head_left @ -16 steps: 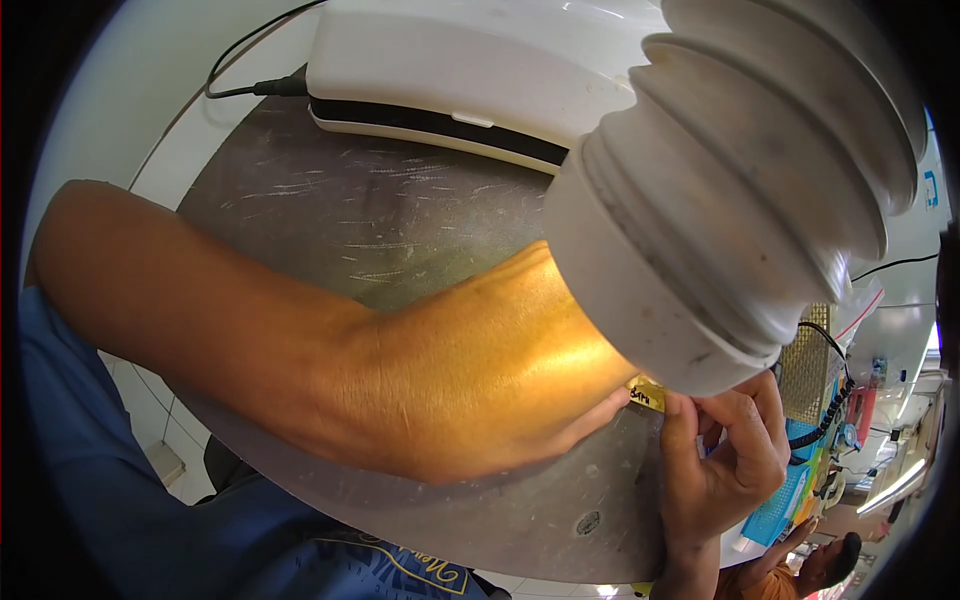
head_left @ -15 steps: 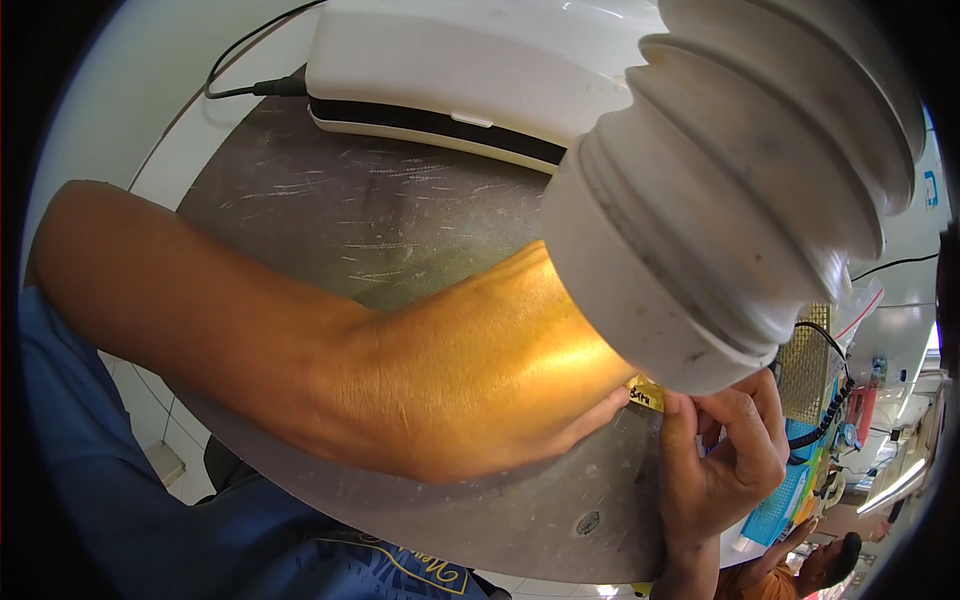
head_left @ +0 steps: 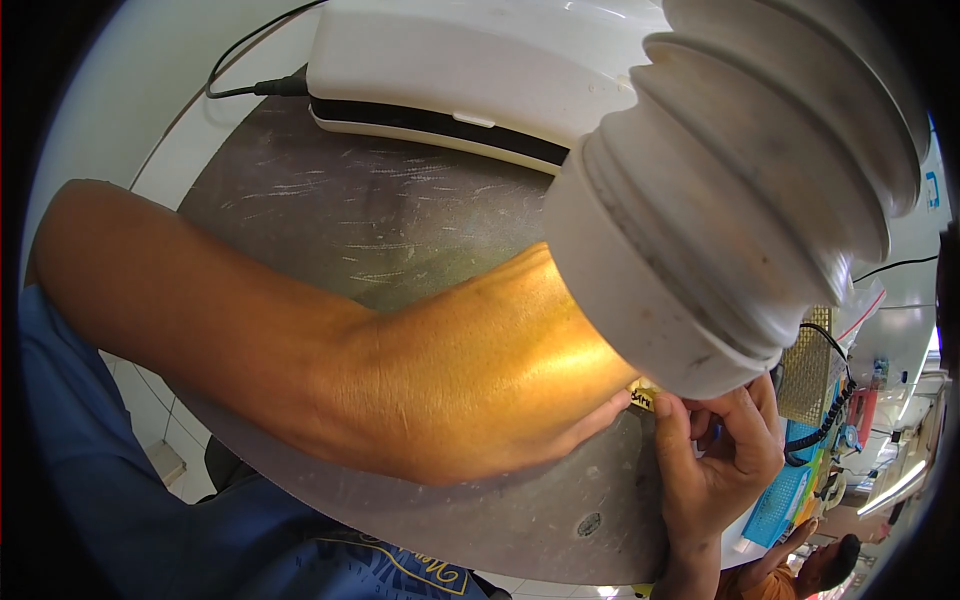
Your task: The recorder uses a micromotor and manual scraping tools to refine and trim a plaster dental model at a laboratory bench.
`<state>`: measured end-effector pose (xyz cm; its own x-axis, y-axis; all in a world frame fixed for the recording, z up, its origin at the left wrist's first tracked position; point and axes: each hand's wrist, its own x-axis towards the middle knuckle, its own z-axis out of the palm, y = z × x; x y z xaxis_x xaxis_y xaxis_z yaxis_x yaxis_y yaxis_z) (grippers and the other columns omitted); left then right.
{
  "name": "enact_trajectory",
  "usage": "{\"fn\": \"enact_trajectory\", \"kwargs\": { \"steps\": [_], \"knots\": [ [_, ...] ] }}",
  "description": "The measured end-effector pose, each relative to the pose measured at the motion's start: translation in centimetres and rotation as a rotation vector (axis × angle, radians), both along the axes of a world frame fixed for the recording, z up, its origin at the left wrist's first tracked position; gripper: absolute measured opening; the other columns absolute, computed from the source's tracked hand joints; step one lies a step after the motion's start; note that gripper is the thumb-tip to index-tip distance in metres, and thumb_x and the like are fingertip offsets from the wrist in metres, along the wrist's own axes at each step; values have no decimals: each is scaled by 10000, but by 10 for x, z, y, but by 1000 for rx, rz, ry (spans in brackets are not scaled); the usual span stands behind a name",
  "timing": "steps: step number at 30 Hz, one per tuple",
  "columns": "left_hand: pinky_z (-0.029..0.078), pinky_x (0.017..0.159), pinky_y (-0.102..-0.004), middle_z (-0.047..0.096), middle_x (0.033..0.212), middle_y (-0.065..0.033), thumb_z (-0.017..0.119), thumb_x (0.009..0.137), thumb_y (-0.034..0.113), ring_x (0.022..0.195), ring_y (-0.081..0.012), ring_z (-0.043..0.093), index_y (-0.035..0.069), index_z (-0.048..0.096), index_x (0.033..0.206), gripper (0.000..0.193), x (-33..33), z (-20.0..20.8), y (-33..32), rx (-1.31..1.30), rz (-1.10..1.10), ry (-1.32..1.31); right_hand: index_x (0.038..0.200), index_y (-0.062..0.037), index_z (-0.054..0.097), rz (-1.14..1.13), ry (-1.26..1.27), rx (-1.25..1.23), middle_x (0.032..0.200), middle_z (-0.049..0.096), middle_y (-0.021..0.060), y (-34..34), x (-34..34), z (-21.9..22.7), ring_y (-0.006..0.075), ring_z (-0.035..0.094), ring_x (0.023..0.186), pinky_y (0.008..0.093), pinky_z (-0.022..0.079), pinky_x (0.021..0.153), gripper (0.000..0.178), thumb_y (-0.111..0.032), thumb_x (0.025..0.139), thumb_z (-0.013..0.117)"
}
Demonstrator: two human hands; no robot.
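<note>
My left hand (head_left: 500, 375) reaches in from the left, its back lit yellow. One finger lies curled near the tabletop, its tip at a small yellow strip (head_left: 643, 396) with dark marking. The other left fingertips are behind a wide white ribbed tube (head_left: 720, 190), which hangs close over both hands. From the lower right comes my right hand (head_left: 720, 450), with its thumb and bent fingers pinched at the strip's right end. The rim of the tube covers part of the pinch, and what lies beneath it is hidden.
A scratched grey tabletop (head_left: 300, 215) with a curved edge lies under my arms. Behind stands a white case (head_left: 450, 60) with a black band and a cable (head_left: 280, 87). At right are a blue basket (head_left: 775, 505) and a coiled black cord (head_left: 830, 425). Another person (head_left: 800, 565) sits beyond.
My right thumb and fingers have shifted slightly left at the strip, which has tilted a little. My left arm stays nearly still, and the tube sits almost where it was.
</note>
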<state>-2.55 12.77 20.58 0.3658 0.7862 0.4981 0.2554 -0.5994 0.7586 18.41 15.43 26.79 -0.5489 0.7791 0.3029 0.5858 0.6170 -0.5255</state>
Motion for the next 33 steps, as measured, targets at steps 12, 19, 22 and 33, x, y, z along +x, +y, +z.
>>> {"fn": "enact_trajectory", "kwargs": {
  "steps": [12,19,22,33],
  "knots": [
    [444,783,-474,579,1017,-184,613,825,150,955,-341,523,-36,661,1117,350,-4,-7,2,160,-10,176,960,-52,757,69,-67,172,790,595,41,3,0,-4,79,459,566,222,366,478,309,-41,666,851],
    [458,758,-467,589,965,-160,634,830,151,927,-332,550,-28,660,1067,298,-5,-9,0,135,40,8,961,-7,692,15,-111,166,833,585,52,0,1,8,101,501,626,230,370,509,354,-113,682,882],
    [471,739,-424,602,906,-137,667,833,136,844,-304,580,-16,643,998,226,-7,-3,-3,328,203,127,917,24,651,-4,-112,115,817,558,47,-2,2,1,103,489,650,228,343,529,329,-113,705,862],
    [516,752,-319,650,992,-94,677,916,81,891,-195,641,37,639,1178,268,-15,24,8,-68,3,290,1043,34,708,7,-61,87,809,631,60,0,9,-3,97,520,649,222,378,553,356,-55,721,831]
  ]
}}
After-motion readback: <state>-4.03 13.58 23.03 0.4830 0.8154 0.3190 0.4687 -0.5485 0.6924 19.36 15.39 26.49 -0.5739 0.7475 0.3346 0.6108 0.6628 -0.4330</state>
